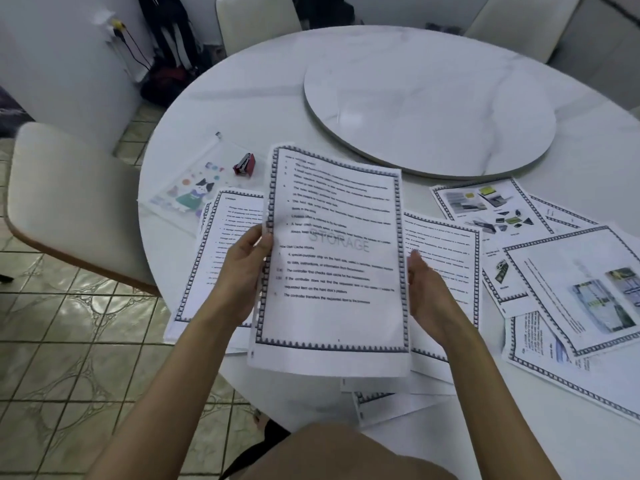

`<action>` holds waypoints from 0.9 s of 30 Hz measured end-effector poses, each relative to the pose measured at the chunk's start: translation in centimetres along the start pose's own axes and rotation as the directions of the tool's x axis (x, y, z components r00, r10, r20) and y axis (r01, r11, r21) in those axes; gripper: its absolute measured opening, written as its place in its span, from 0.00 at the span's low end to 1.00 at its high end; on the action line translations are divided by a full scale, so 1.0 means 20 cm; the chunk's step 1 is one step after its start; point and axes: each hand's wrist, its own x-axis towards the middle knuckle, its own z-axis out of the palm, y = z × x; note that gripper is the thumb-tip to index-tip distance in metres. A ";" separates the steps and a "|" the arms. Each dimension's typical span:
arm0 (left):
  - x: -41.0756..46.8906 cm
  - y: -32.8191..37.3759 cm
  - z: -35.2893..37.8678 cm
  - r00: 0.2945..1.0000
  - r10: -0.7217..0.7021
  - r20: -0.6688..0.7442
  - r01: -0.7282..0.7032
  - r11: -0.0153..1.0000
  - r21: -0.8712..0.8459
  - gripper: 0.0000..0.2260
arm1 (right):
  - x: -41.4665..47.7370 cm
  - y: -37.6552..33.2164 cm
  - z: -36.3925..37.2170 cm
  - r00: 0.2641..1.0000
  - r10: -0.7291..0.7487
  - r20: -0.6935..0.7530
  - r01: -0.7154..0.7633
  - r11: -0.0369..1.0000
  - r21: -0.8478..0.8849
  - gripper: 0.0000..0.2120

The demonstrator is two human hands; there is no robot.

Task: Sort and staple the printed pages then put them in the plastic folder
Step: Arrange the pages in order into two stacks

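Note:
A stack of printed pages (pixel 332 258) with a patterned border and a STORAGE watermark is held up above the round white table (pixel 263 98). My left hand (pixel 242 271) grips its left edge. My right hand (pixel 429 292) lies with straight fingers against its right edge. Other bordered pages lie on the table beneath: text pages at left (pixel 221 244) and several picture pages at right (pixel 491 209). A small red stapler (pixel 244 164) stands on a clear plastic folder (pixel 194 185) with a cat print, at the left of the table.
A marble lazy Susan (pixel 429 109) fills the middle of the table. A cream chair (pixel 69 199) stands at the left over the tiled floor, and more chairs (pixel 256 19) sit at the far side. Dark bags (pixel 166 64) lean by the wall.

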 end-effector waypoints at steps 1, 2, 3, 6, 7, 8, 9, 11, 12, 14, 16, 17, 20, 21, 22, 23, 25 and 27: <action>0.00 -0.02 -0.01 1.000 -0.014 -0.002 0.014 0.999 0.037 0.09 | 0.00 0.01 0.01 0.998 -0.044 -0.045 0.042 0.998 -0.045 0.13; 0.00 -0.03 -0.02 1.000 -0.028 0.003 0.028 0.995 0.091 0.09 | 0.00 0.02 0.02 0.991 -0.088 -0.097 0.080 0.993 -0.084 0.08; 0.00 -0.04 -0.03 0.999 -0.049 0.014 0.046 0.988 0.148 0.09 | 0.01 0.02 0.03 0.983 -0.120 -0.139 0.104 0.988 -0.115 0.06; 0.01 -0.09 -0.10 0.995 -0.095 0.026 0.082 0.946 0.313 0.09 | 0.04 0.06 0.00 0.954 -0.164 -0.253 0.104 0.967 -0.234 0.06; 0.02 -0.11 -0.13 0.996 -0.087 0.008 0.078 0.926 0.370 0.09 | 0.05 0.07 -0.02 0.942 -0.177 -0.286 0.097 0.957 -0.274 0.07; 0.03 -0.13 -0.18 0.998 -0.056 -0.029 0.063 0.891 0.450 0.09 | 0.06 0.09 -0.04 0.930 -0.191 -0.315 0.090 0.947 -0.309 0.07; 0.05 -0.15 -0.25 0.997 -0.013 -0.077 0.053 0.833 0.551 0.10 | 0.07 0.10 -0.06 0.920 -0.203 -0.335 0.082 0.936 -0.343 0.08; 0.09 -0.19 -0.39 0.976 0.081 -0.201 0.097 0.664 0.742 0.13 | 0.08 0.14 -0.07 0.909 -0.220 -0.355 0.061 0.911 -0.408 0.09; 0.11 -0.20 -0.47 0.958 0.103 -0.269 0.159 0.587 0.794 0.15 | 0.09 0.15 -0.07 0.905 -0.225 -0.361 0.052 0.900 -0.432 0.10; 0.16 -0.21 -0.59 0.914 0.060 -0.402 0.317 0.514 0.797 0.20 | 0.10 0.17 -0.06 0.896 -0.251 -0.366 0.051 0.878 -0.476 0.11; 0.19 -0.21 -0.66 0.879 -0.009 -0.477 0.417 0.498 0.760 0.23 | 0.11 0.19 -0.03 0.888 -0.279 -0.366 0.053 0.852 -0.521 0.09; 0.21 -0.20 -0.68 0.871 -0.023 -0.490 0.436 0.496 0.751 0.24 | 0.12 0.20 -0.02 0.884 -0.290 -0.367 0.051 0.840 -0.540 0.07; 0.26 -0.16 -0.69 0.888 -0.040 -0.459 0.396 0.574 0.717 0.22 | 0.14 0.22 0.02 0.874 -0.307 -0.377 0.050 0.828 -0.559 0.04; 0.27 -0.14 -0.69 0.892 -0.079 -0.444 0.395 0.614 0.683 0.22 | 0.14 0.23 0.03 0.870 -0.311 -0.382 0.048 0.825 -0.563 0.04; 0.28 -0.13 -0.68 0.892 -0.125 -0.435 0.406 0.645 0.647 0.21 | 0.14 0.23 0.04 0.867 -0.315 -0.386 0.046 0.822 -0.568 0.04; 0.29 -0.12 -0.68 0.891 -0.158 -0.426 0.415 0.667 0.619 0.21 | 0.14 0.23 0.05 0.864 -0.317 -0.391 0.043 0.820 -0.571 0.06; 0.30 -0.11 -0.68 0.901 -0.172 -0.399 0.401 0.683 0.611 0.19 | 0.15 0.24 0.06 0.857 -0.322 -0.404 0.044 0.825 -0.563 0.08; 0.30 -0.10 -0.67 0.929 -0.140 -0.342 0.344 0.666 0.662 0.15 | 0.15 0.23 0.08 0.849 -0.330 -0.413 0.059 0.836 -0.546 0.08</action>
